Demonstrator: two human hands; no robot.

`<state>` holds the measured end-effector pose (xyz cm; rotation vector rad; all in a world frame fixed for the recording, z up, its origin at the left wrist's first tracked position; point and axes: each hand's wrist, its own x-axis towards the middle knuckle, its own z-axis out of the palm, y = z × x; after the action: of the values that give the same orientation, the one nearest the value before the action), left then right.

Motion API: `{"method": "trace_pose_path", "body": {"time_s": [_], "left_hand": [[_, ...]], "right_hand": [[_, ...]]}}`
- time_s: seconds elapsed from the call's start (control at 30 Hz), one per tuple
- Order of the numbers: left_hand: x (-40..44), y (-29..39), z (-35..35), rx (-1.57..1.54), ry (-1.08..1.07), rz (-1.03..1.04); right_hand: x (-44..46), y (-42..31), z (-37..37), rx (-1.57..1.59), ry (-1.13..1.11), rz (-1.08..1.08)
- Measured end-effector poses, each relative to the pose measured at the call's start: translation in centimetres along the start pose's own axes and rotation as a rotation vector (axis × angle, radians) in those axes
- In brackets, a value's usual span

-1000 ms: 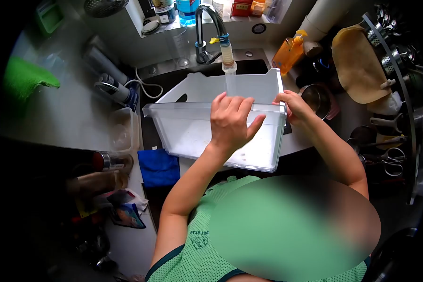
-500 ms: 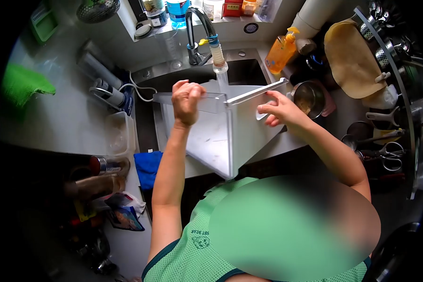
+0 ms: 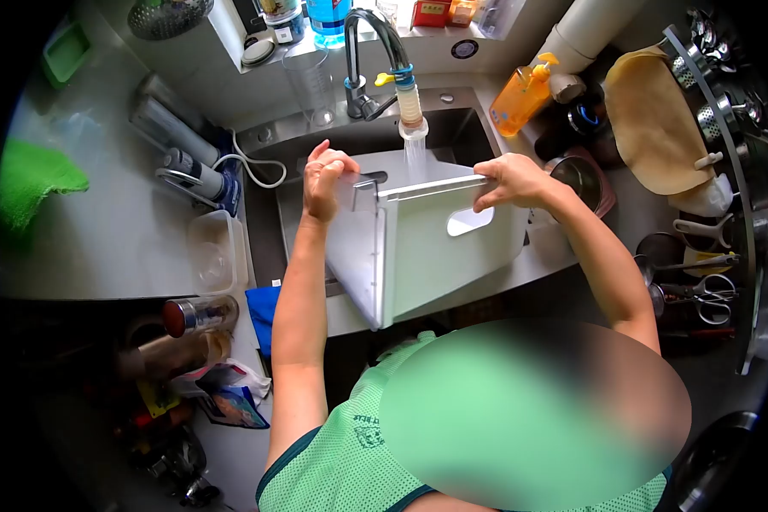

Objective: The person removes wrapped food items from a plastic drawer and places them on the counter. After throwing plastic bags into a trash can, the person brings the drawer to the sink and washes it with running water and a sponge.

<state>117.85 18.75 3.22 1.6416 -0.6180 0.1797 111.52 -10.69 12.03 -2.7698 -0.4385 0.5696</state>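
Observation:
A white plastic drawer with clear side edges and an oval handle hole (image 3: 435, 247) is held tilted over the sink (image 3: 273, 230). My left hand (image 3: 326, 186) is closed on its clear left rim. My right hand (image 3: 514, 183) grips the top rim at the right, thumb on the outer face just above the handle hole. Behind the drawer, the faucet (image 3: 375, 51) pours a stream of water (image 3: 415, 154) down into its inside. The drawer's lower corner juts past the counter's front edge, and its far interior is partly hidden.
Right of the sink stand an orange soap bottle (image 3: 522, 96) and a pot (image 3: 580, 179). A clear jug (image 3: 311, 85) is behind the sink at left. A plastic tub (image 3: 213, 252), a blue cloth (image 3: 261, 317) and a green cloth (image 3: 38, 179) lie to the left.
The drawer has turned so its handle-hole face shows more broadly towards me. My right hand has shifted from beside the handle hole onto the top rim. Water keeps running.

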Motion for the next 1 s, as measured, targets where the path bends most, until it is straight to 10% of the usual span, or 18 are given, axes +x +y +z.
{"method": "trace_pose_path", "body": {"time_s": [0.47,0.8,1.0], "left_hand": [[-5.1,-6.6,-4.6,-0.545,-0.002,-0.163],[-5.4,7.6,-5.5,0.277,-0.289,-0.313],[-5.3,9.5,1.3,0.819,-0.391,0.003]], "right_hand": [[0.5,-6.3,5.8,-0.178,0.389,-0.28],[-0.3,-7.4,6.0,-0.171,0.418,-0.245],[-0.1,-7.4,6.0,-0.113,0.362,-0.265]]}}
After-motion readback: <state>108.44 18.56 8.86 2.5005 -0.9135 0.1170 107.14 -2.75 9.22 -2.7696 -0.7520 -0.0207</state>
